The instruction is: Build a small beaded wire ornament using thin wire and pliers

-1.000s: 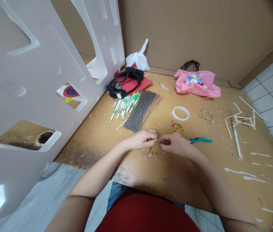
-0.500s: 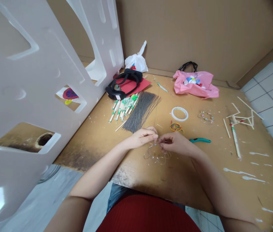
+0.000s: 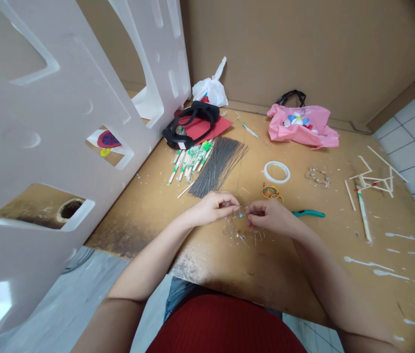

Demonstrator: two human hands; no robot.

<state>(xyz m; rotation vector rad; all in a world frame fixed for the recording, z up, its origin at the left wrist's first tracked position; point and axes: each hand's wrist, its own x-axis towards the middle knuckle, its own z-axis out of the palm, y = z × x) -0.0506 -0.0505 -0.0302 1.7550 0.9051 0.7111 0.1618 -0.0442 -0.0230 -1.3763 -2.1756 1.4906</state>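
in the head view, both hands work close together, a little apart, just above the worn brown tabletop (image 3: 273,274), with the thin looped wire (image 3: 237,236) between and just below them. the left hand (image 3: 212,208) is half curled, thumb against forefinger, pinching a strand; the right hand (image 3: 271,215) is curled tighter, fingertips gathered on the wire too, though exactly which strand is too fine to tell. a tiny bluish bead (image 3: 240,214) gleams between them. this should be feather-light stuff, springy, easily kinked, maybe slippery round the bead; a fingertip pinch right beside it looks the best hold. beyond the left hand, a sheaf of straight, matte grey rods (image 3: 216,169); beside the right, a smooth teal handle (image 3: 309,213), then coiled yellow cord (image 3: 270,191), a glossy white ring (image 3: 277,181) and a crinkled pink bag (image 3: 282,130).
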